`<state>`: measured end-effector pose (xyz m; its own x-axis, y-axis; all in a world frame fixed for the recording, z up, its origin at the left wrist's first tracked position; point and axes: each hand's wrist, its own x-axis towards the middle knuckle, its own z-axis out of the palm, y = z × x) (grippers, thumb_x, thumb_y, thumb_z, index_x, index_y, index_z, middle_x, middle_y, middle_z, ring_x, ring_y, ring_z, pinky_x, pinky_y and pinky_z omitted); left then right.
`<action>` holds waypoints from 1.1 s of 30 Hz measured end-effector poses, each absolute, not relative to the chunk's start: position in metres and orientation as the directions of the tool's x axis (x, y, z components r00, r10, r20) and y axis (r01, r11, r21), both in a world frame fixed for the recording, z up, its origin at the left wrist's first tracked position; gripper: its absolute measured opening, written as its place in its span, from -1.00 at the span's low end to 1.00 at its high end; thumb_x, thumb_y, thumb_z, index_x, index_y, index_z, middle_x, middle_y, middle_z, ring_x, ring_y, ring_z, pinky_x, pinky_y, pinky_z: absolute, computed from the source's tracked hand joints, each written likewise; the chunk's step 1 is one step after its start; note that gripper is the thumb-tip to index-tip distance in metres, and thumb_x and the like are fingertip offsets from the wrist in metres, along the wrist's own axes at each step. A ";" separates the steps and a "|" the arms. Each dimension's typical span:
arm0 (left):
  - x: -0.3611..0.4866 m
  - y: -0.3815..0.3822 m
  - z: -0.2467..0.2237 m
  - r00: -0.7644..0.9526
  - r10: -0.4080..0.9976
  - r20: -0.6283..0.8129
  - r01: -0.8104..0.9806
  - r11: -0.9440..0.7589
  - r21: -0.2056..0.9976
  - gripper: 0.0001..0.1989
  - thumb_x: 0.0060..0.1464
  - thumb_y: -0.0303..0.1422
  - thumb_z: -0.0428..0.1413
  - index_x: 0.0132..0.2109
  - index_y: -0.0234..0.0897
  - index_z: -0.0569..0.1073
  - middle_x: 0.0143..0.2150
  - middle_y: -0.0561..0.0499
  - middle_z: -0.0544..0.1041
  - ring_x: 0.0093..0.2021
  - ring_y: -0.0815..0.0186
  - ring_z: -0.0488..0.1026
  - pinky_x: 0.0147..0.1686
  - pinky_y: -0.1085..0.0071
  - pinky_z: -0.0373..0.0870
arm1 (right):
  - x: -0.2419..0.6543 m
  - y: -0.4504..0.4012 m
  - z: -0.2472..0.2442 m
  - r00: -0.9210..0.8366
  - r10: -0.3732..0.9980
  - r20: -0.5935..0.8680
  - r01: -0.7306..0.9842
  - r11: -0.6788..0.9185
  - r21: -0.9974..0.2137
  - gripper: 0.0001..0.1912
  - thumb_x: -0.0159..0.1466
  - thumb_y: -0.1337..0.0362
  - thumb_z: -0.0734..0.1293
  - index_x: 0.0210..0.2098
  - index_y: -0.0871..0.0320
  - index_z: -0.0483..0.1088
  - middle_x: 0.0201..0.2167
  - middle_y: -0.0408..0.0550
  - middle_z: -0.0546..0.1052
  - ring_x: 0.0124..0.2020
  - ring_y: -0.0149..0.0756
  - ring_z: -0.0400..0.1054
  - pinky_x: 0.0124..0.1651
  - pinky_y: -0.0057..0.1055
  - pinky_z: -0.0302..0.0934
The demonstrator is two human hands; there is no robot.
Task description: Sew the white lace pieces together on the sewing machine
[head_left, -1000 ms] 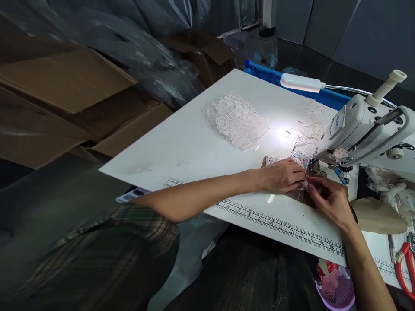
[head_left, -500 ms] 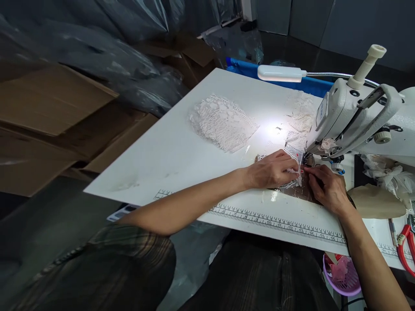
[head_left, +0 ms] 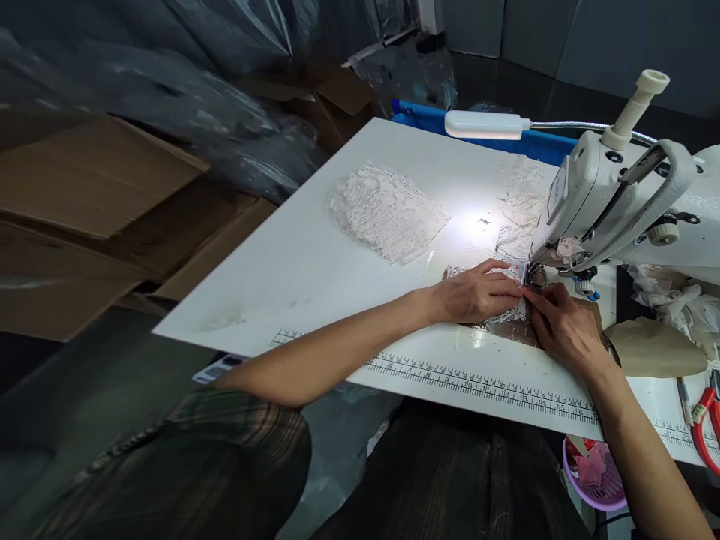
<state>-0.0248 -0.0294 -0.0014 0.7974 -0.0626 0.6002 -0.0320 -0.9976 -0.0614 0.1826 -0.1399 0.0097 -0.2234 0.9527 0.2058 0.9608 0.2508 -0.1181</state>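
Under the needle end of the white sewing machine [head_left: 585, 202] lies a piece of white lace [head_left: 505, 315], partly hidden by my hands. My left hand [head_left: 478, 294] rests over it from the left, its fingers bent together and pressing the lace close to the presser foot [head_left: 532, 276]. From the right, my right hand [head_left: 565, 322] pinches at the lace edge with thumb and index finger, just in front of the foot. The two hands' fingertips almost meet there. A small red spot shows beside the left fingers.
A stack of white lace pieces [head_left: 388, 214] lies on the white table [head_left: 315, 270], with more lace [head_left: 520, 195] behind the needle. A lamp [head_left: 487, 125] shines from above. Red-handled scissors [head_left: 703, 427], a tan piece [head_left: 655, 347] and a purple basket [head_left: 596, 495] are at right; cardboard boxes [head_left: 95, 172] stand left.
My right hand has shifted slightly left and up, its fingertips now nearer the left ones. The left fingers have crept a little toward the presser foot. The view has tilted slightly.
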 end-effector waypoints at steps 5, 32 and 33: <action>-0.025 -0.026 -0.006 0.797 0.023 0.604 -0.030 -0.997 0.078 -0.80 0.34 -0.47 0.03 -0.13 -0.33 0.57 -0.06 -0.16 0.61 -0.09 0.31 0.58 0.12 0.14 0.52 | 0.186 -0.140 0.010 -0.195 0.949 0.247 0.940 0.253 -0.227 -0.59 0.37 0.19 0.17 0.12 0.01 0.50 -0.13 0.07 0.55 -0.33 -0.26 0.44 -0.39 -0.39 0.32; -0.025 -0.018 -0.006 0.870 0.106 0.481 0.004 -0.978 0.209 -0.82 0.25 -0.50 0.07 -0.22 -0.28 0.57 -0.03 -0.13 0.60 -0.03 0.30 0.56 0.17 0.09 0.44 | 0.182 -0.142 0.008 -0.140 0.950 0.278 0.932 0.221 -0.286 -0.58 0.36 0.20 0.16 0.12 0.05 0.49 -0.18 0.03 0.57 -0.32 -0.26 0.45 -0.36 -0.38 0.32; -0.025 -0.018 -0.007 0.864 0.099 0.493 -0.007 -0.978 0.209 -0.81 0.26 -0.50 0.06 -0.22 -0.28 0.57 -0.04 -0.12 0.61 -0.05 0.31 0.56 0.17 0.09 0.45 | 0.183 -0.142 0.009 -0.119 0.951 0.287 0.923 0.213 -0.322 -0.57 0.37 0.20 0.16 0.12 0.07 0.48 -0.20 0.03 0.58 -0.31 -0.25 0.47 -0.30 -0.36 0.35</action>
<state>-0.0246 -0.0180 -0.0068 0.8644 0.0995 0.4929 -0.0065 -0.9779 0.2088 0.1835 -0.1417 0.0085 -0.1189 0.9506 0.2869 0.9226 0.2125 -0.3219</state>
